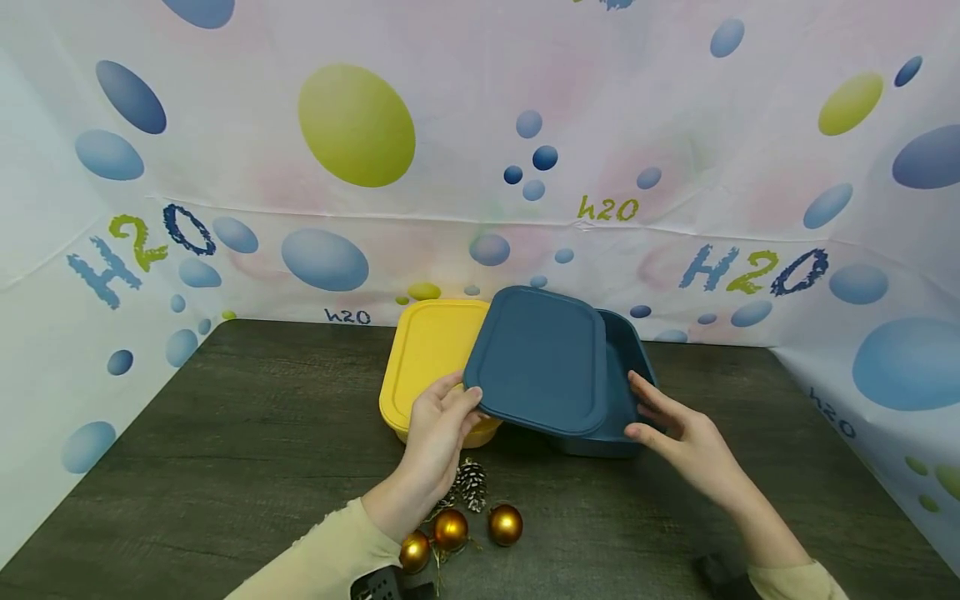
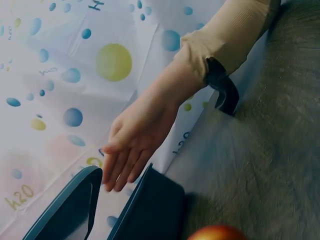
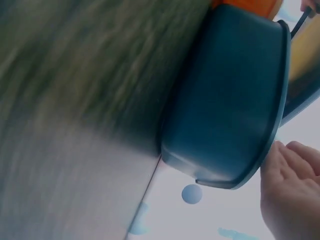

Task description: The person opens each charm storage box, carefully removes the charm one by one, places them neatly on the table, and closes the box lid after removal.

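My left hand (image 1: 431,437) pinches the near left corner of a dark blue lid (image 1: 540,358), thumb on top. Tilted and shifted left, the lid hangs over part of a blue plastic container (image 1: 628,354) and overlaps a yellow lidded container (image 1: 423,350). The blue container's right side lies uncovered. Beside its right rim, my right hand (image 1: 693,450) has its fingers extended and holds nothing. The left wrist view shows that right hand (image 2: 142,130) between the raised lid (image 2: 65,207) and the container wall (image 2: 155,210); whether it touches the rim I cannot tell.
In front of the containers lie several gold baubles (image 1: 451,530) and pine cones (image 1: 472,485), partly behind my left arm. All stand on a dark wood-grain table (image 1: 225,442). A white patterned sheet (image 1: 465,150) hangs behind and at both sides.
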`<action>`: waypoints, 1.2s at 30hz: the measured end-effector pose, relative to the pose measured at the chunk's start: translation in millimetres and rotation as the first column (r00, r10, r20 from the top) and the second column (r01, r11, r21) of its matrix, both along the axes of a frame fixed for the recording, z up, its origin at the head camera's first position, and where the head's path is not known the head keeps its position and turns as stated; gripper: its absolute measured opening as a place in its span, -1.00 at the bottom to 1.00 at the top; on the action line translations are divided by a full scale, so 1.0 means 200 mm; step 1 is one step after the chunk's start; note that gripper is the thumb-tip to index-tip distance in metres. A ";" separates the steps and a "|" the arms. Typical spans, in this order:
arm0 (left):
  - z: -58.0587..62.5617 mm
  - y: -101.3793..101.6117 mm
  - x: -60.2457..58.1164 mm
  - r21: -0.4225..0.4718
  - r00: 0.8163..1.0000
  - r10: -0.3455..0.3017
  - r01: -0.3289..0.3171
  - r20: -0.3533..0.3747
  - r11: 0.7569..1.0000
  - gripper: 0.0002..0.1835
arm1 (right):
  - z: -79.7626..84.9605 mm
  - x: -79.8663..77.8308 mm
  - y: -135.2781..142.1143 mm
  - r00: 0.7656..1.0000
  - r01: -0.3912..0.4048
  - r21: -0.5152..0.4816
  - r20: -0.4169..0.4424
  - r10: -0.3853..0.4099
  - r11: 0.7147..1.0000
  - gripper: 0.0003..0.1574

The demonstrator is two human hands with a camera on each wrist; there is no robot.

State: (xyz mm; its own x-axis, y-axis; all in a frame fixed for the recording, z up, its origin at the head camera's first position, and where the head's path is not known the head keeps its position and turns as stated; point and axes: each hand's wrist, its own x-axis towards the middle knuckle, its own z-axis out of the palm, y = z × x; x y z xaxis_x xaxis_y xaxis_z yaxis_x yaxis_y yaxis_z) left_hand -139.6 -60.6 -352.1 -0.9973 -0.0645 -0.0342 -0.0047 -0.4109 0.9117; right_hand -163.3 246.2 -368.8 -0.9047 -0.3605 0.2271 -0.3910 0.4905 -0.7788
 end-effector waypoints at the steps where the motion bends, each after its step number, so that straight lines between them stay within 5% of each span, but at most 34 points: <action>1: 0.00 0.02 0.00 -0.002 1.000 -0.008 0.008 0.005 1.000 -0.48 | 0.00 0.00 0.00 0.999 -0.034 -0.060 0.030 0.036 0.998 -0.24; 4: 0.00 0.06 0.01 -0.007 0.999 -0.031 0.031 0.026 0.999 -0.46 | 0.01 -0.01 0.01 0.981 -0.095 -0.249 0.139 0.133 0.964 -0.31; 7: -0.01 0.11 0.01 0.001 0.998 -0.051 0.051 0.035 0.999 -0.45 | 0.02 -0.01 0.02 0.964 -0.075 -0.351 0.214 0.158 0.933 -0.31; 18: -0.02 0.24 0.01 -0.157 0.992 -0.116 0.121 0.041 0.980 -0.39 | 0.03 -0.02 0.05 0.968 0.091 -0.349 0.249 -0.001 0.933 -0.23; 31: -0.05 0.28 -0.01 -0.367 0.958 -0.279 0.285 0.071 0.886 -0.26 | -0.01 -0.04 0.10 0.981 0.078 -0.438 0.196 0.010 0.896 -0.23; 36: -0.07 0.29 -0.02 -0.422 0.947 -0.309 0.318 0.091 0.849 -0.21 | -0.01 -0.05 0.11 0.978 0.104 -0.364 0.206 -0.028 0.925 -0.23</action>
State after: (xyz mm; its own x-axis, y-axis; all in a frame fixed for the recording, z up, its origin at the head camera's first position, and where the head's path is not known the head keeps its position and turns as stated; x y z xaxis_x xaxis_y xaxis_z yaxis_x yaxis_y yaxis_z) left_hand -143.2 -3.1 -365.3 -0.9664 0.2392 -0.0943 -0.0866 0.0426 0.9953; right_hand -174.0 268.4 -371.0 -0.9633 -0.2221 0.1510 -0.1909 0.1708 -0.9666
